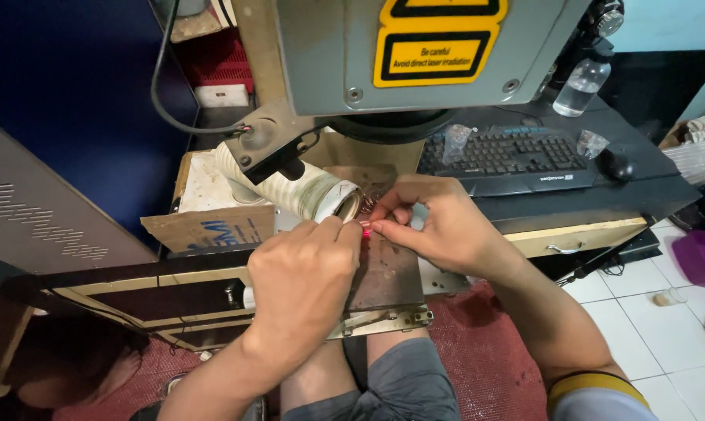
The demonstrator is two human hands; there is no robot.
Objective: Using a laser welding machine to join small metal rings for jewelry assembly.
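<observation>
My left hand [302,273] and my right hand [434,222] meet over a dark metal work plate [387,273] under a grey laser machine head [415,54]. Their fingertips pinch a tiny red piece [366,227] between them, both touching it. A white ribbed hose [294,187] ends just behind my left fingers, its open mouth facing the piece. What the piece is stays too small to tell.
A black keyboard [508,156] lies on a dark desk [641,179] at the right, with a mouse [618,165] and a clear plastic bottle [582,84]. A cardboard flap [208,226] sits left of the hose. White floor tiles [664,312] and a red mat [485,351] lie below.
</observation>
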